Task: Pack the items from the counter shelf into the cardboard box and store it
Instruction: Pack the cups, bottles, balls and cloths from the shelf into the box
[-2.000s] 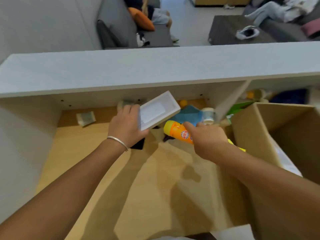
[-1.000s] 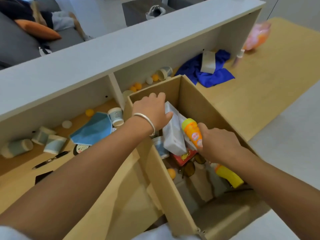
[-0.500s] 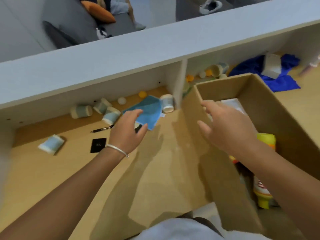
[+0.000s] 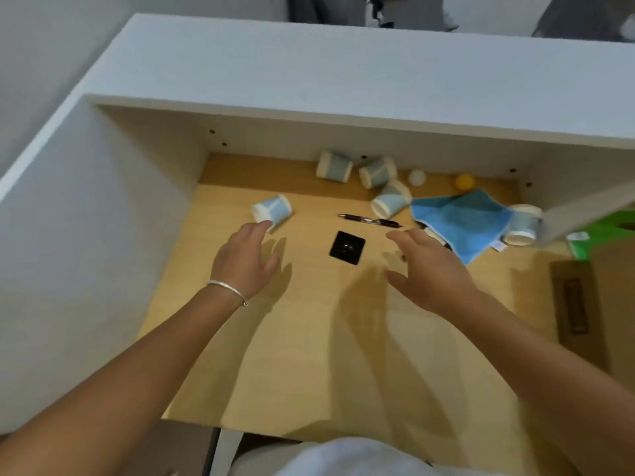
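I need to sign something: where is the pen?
The pen lies on the shelf floor, mid-view, just behind the black square, between the tipped cups and the blue cloth.

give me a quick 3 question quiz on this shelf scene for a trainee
1. True or false: the left hand is holding a paper cup.
2. Which lies between the two hands? A) black square item B) blue cloth C) orange ball
3. Fill in: the pen lies just behind the black square item, near the ____ hand.

Key: 1 false, both hands are open and empty; 2 A; 3 right.
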Demonstrator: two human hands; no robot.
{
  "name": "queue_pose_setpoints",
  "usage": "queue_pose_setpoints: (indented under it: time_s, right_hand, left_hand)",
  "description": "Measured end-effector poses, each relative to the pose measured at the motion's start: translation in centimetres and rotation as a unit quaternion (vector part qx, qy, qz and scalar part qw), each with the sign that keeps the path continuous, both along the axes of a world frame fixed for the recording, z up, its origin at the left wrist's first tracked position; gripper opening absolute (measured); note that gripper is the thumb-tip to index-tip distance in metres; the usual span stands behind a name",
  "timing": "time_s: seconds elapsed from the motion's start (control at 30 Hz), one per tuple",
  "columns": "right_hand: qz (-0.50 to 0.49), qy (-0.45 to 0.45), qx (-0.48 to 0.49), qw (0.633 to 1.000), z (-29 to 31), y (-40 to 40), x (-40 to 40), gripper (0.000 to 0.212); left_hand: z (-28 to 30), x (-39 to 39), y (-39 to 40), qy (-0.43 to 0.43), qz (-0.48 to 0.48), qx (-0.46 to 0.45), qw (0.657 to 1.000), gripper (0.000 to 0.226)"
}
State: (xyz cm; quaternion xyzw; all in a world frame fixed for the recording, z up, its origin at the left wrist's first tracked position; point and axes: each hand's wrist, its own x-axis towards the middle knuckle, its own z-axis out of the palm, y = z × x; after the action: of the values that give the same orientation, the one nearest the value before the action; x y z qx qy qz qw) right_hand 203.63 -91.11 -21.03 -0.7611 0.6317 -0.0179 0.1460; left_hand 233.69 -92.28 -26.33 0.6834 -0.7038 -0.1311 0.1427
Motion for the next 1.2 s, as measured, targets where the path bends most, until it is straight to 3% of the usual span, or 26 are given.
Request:
queue_pose_setpoints:
  time_s: [0.3,0.5,0.77,0.93,1.03,1.2]
  right_hand:
    - [-0.007,0.007,0.1,0.995,-7.0,-5.9,7.4,0.068]
    - [-0.017,0.026,0.091,0.995,-9.1,-8.7,7.7,0.063]
    - [0.008,0.039,0.099,0.994,-10.8,-9.3,7.3,0.057]
    - [-0.005,0.04,0.154,0.987,-10.3,-8.9,7.5,0.068]
    - [-0.032,0.038,0.189,0.981,-10.1,-8.2,7.3,0.074]
    - [-0.068,-0.008,0.162,0.984,-10.2,-6.0,5.2,0.047]
  left_hand:
    - [-2.8,4.3,-5.9,0.015,-0.009,0.031,0.999,0.072]
    - [-4.8,3.0,-10.0,0.0,-0.023,0.072,0.997,0.089]
    - [-5.9,1.7,-10.5,-0.015,-0.014,0.107,0.994,0.073]
    - [-5.5,0.3,-9.5,0.016,-0.025,0.136,0.99,0.092]
    - [-5.0,-1.2,-10.5,-0.017,-0.067,0.158,0.985,0.085]
    - [-4.4,-3.7,-10.5,-0.032,-0.075,0.174,0.981,0.07]
